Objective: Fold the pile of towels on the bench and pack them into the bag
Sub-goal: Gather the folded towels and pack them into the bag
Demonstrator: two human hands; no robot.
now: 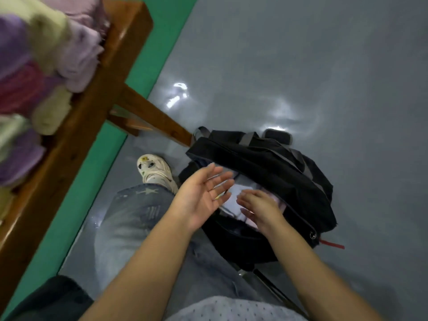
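While both hands hover over the open mouth of the bag, neither holds anything. Left hand (201, 195): palm up, fingers (218, 176) straight and spread wide above the near rim. Right hand (260, 208): fingers (249, 196) extended, loosely together, over the contents; contact cannot be confirmed. Black bag (278, 163) stands on the grey floor (324, 77), beside the person's shoe (154, 169), mouth gaping. Inside it: folded towels (237, 201), white and pale pink, lying flat under the hands. A red tag (332, 243) trails from the bag's right side. Wooden worktop (92, 107), upper left, carries the remaining pile of towels (46, 66), purple, pink and pale yellow, blurred, well apart from the bag.
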